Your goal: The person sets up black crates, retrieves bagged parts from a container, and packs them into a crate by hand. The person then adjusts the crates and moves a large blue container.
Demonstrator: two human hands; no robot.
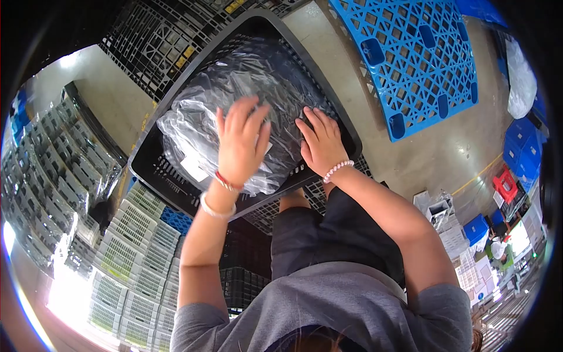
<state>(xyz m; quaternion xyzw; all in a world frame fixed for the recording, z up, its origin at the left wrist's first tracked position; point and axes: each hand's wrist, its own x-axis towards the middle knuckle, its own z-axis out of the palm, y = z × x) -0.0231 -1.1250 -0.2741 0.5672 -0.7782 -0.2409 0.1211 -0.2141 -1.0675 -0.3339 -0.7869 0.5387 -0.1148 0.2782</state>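
Observation:
In front of me stands a black plastic crate (319,64) with slotted walls. Clear plastic bags (205,100) with dark contents fill much of it, and a white label (193,168) shows on one near the left side. My left hand (241,138) is over the bags with its fingers spread, slightly blurred; whether it touches the plastic I cannot tell. My right hand (321,139) lies on the bags by the crate's right wall, fingers apart and extended. Neither hand grips anything that I can see.
A blue plastic pallet (410,58) lies on the floor at the upper right. Black pallets (155,44) lie behind the crate. Stacked light crates (132,258) and plastic-wrapped goods (56,170) stand on the left. A red stool (505,183) and a distant person (499,251) are at the right.

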